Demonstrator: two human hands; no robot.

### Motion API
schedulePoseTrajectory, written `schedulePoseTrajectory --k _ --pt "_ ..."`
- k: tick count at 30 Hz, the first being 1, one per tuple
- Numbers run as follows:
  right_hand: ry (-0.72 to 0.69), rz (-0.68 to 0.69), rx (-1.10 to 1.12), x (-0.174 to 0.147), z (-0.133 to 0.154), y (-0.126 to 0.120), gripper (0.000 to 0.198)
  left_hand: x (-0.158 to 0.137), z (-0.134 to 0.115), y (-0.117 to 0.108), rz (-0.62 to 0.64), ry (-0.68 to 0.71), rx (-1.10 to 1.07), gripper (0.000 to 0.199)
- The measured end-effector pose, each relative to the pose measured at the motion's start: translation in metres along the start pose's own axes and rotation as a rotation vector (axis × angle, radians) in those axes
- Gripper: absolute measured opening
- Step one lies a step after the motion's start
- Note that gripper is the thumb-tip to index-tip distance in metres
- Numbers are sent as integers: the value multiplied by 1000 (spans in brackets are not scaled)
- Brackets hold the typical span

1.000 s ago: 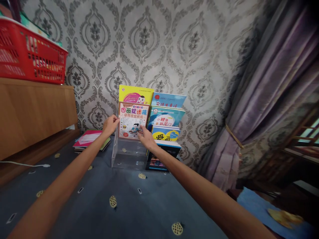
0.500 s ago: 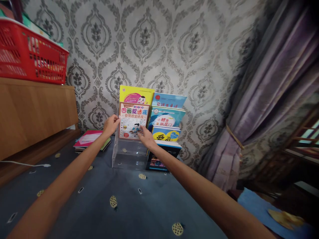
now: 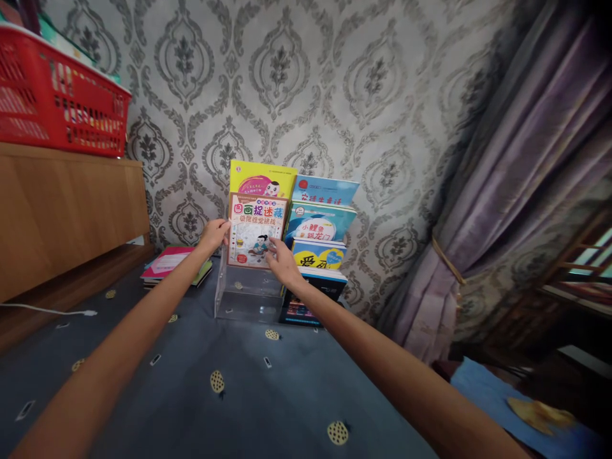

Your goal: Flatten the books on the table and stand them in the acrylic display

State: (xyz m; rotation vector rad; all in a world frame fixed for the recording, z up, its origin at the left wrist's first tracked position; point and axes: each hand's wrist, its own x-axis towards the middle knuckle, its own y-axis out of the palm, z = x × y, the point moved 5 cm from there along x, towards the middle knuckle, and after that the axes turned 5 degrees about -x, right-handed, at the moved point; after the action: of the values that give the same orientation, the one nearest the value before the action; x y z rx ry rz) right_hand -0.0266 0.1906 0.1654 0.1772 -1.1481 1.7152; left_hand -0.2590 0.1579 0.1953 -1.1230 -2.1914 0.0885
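Observation:
A brown-bordered picture book point(image 3: 253, 233) stands upright in the left column of a clear tiered book rack point(image 3: 248, 306), in front of a yellow book point(image 3: 261, 172). My left hand point(image 3: 215, 234) pinches the picture book's left edge. Against the lower right of its cover rests my right hand point(image 3: 282, 261), fingers apart. The right column holds a light blue book point(image 3: 325, 190), a teal book point(image 3: 320, 220), a yellow-and-blue book point(image 3: 318, 255) and a black book point(image 3: 306, 309) at the front. The lower left tiers show bare clear plastic.
On the left, a stack of books point(image 3: 169, 264) lies on the dark patterned cloth point(image 3: 191, 408). A red basket point(image 3: 62, 95) sits on a wooden cabinet point(image 3: 71, 217), with a white cable point(image 3: 48, 310) below. A purple curtain point(image 3: 478, 191) hangs at right.
The view has shifted slightly. Both hands stay at the picture book, which keeps its place in the rack.

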Motion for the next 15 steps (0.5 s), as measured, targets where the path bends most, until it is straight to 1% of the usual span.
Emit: schedulePoseTrajectory --k 7,15 --pt "-31 9 28 -16 8 -2 46 -1 5 1 32 -42 -82 27" --pt "-102 83 64 -58 14 13 43 -12 -2 -2 48 -45 -151 25"
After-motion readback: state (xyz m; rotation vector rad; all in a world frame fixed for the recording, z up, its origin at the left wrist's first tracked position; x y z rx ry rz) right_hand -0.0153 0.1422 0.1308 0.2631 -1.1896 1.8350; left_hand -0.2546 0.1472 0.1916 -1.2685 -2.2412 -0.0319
